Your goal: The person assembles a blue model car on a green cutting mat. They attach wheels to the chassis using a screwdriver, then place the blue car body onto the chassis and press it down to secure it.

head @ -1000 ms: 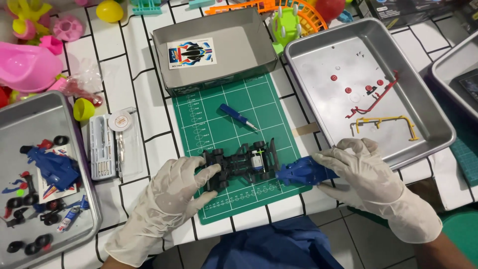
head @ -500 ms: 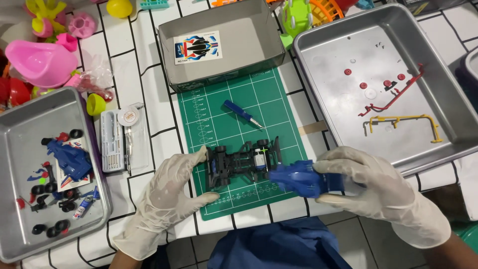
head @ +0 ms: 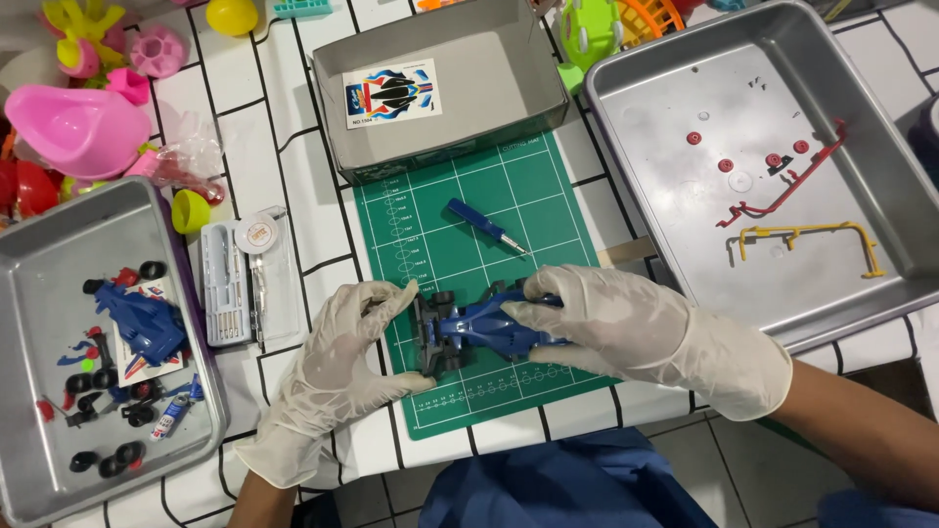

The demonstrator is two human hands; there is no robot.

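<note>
A black toy car chassis (head: 435,332) lies on a green cutting mat (head: 430,225), with a blue car body shell (head: 489,328) now lying on top of it. My right hand (head: 606,323), in a white glove, presses on the shell from the right. My gloved left hand (head: 347,347) grips the chassis at its left end. A blue-handled screwdriver (head: 484,225) lies on the mat just beyond the car.
A metal tray (head: 39,293) at the left holds small wheels and blue parts. A larger tray (head: 675,186) at the right holds red and yellow plastic frames. A grey box (head: 489,78) with a sticker sheet stands behind the mat. A clear tool case (head: 240,284) and colourful toys lie at the left.
My right hand has carried the blue body shell leftward and set it down over the chassis. My left hand has stayed on the chassis.
</note>
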